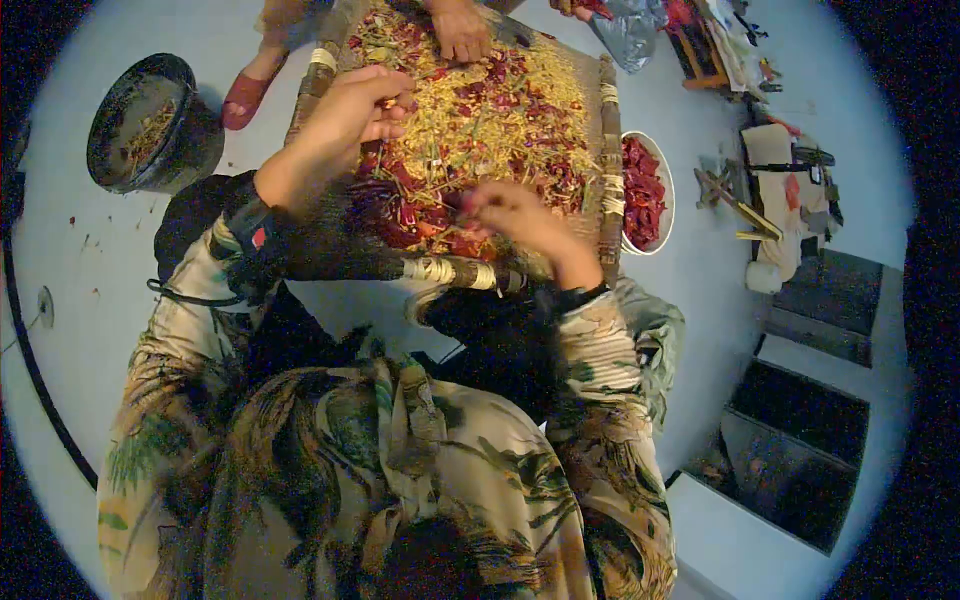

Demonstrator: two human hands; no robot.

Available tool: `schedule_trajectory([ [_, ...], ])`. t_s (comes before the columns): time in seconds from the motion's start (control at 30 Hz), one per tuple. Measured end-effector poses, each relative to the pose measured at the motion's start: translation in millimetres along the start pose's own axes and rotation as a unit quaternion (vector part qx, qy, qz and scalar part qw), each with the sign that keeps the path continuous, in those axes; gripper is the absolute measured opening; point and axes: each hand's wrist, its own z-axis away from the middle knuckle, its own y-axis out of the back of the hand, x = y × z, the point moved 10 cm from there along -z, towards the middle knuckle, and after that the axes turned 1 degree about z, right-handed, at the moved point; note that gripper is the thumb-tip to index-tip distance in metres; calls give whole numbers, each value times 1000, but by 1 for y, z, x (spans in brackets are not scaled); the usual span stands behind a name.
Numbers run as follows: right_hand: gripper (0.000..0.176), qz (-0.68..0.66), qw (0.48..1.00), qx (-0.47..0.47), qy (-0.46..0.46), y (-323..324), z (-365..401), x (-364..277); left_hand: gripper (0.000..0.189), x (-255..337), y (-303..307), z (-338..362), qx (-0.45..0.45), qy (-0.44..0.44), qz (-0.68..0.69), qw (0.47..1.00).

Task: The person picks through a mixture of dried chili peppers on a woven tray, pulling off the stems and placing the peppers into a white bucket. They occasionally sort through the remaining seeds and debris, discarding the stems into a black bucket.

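Dried red chili peppers (410, 218), yellow seeds (540, 75) and stems lie mixed over a woven rack (605, 120) with a cord-bound frame. Above its left side, my left hand (360, 110) has its fingers curled together around something small that I cannot make out. My right hand (520, 220) is lower, near the front edge of the rack. Its fingers are pinched, slightly blurred, on what looks like a red chili pepper (467, 202). Darker chilies lie between my two hands.
Another person's hand (460, 35) rests on the chilies at the far side. A white bucket (668, 190) of red chilies stands right of the rack. To the left are a black bucket (185, 130) holding stems and a person's slippered foot (245, 98). Steps (790, 430) descend at the right.
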Motion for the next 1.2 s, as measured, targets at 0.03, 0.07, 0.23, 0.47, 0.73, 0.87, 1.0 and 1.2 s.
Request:
schedule_trajectory([
  [0.03,14,40,999,-23,28,-24,-9,-16,14,1,1,0,7,0,-1,1000],
  [0.07,15,81,994,-45,56,-47,-16,-32,14,0,2,-1,13,0,-2,1000],
  [0.23,16,31,990,-125,53,-133,-54,-40,14,2,-1,-2,-6,-4,4,1000],
  [0.47,6,210,952,113,191,-52,-69,-34,18,5,6,-3,-18,-15,4,1000],
  [0.73,12,76,956,280,44,70,-15,19,17,2,4,-6,-11,-11,-117,993],
  [0.87,3,85,967,213,111,35,0,-27,17,-18,7,-19,-9,-25,-322,946],
  [1.0,6,96,995,7,-9,-36,-11,3,25,-31,-4,-14,-1,-140,-700,700],
  [1.2,5,110,993,4,49,-59,-30,24,21,-128,-1,-12,-243,-9,-748,618],
])
